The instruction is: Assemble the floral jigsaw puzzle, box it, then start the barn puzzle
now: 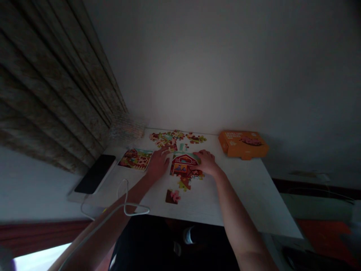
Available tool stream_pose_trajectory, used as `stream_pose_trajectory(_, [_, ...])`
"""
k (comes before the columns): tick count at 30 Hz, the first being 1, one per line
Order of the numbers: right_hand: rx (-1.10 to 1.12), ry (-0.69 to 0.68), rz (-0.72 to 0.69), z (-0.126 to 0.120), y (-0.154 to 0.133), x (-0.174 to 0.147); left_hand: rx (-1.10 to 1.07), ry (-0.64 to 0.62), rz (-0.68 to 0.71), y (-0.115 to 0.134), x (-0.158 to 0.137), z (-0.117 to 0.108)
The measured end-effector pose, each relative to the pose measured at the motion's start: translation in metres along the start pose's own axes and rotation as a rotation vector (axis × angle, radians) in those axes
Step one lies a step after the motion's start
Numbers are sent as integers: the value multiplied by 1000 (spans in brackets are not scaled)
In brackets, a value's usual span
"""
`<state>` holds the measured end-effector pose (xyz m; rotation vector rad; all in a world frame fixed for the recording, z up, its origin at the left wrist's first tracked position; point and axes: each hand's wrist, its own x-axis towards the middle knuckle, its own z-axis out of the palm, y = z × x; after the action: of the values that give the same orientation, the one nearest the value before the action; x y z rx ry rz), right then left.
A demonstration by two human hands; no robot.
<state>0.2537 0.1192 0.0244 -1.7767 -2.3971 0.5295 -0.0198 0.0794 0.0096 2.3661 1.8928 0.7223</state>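
Note:
A partly joined jigsaw puzzle with a red barn lies flat on the white table in front of me. My right hand rests at its right edge, fingers and thumb apart and touching it. Left of the puzzle is my left hand, its thumb held away from its fingers. Those fingertips reach a loose puzzle piece below the heap of loose pieces; a grip on it does not show. One pale piece lies just above the barn. Nearer to me is a brown and pink piece.
A farm picture card lies left of my left hand, with a phone beyond it. A white cable crosses my left forearm. At the back right sits an orange puzzle box. Clear wrapping lies by the curtain.

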Motion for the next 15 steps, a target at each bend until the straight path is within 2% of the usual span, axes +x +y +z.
stream_pose_trajectory(2, [-1,4,5,0,1,0,52,-53,-55,-2,23,7])
stream_pose_trajectory(5, [6,8,11,0,2,0,107,-167,-64,-7,42,13])
stream_pose_trajectory(10, [23,22,-8,4,5,2,173,-267,-101,-23,51,12])
stream_pose_trajectory(15, [19,26,-16,6,6,2,224,-277,-133,-44,54,-1])
